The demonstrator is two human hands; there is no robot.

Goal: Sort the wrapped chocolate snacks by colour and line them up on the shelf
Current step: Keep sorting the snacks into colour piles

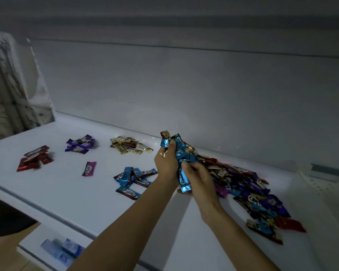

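Head view: a white shelf ran from the left edge to the right, dimly lit, with a pale back wall behind it. Above its middle, the left hand was curled round a bundle of blue snacks, holding them upright off the surface, with a gold wrapper poking out at the top. The right hand sat just beside and below it, its fingertips pinching the same bundle low down, where one blue wrapper hung between the two hands.

Sorted groups lay on the shelf. A red pile sat nearest the left edge. A purple pile and a gold pile lay further back, near the rear edge. A single magenta snack lay alone between them and the front. A blue pile rested just left of the left forearm. To the right of the hands, a mixed heap of many colours spread from the rear edge toward the front.

Patterned packs stood at the shelf's left end. A lower shelf held blue packets.
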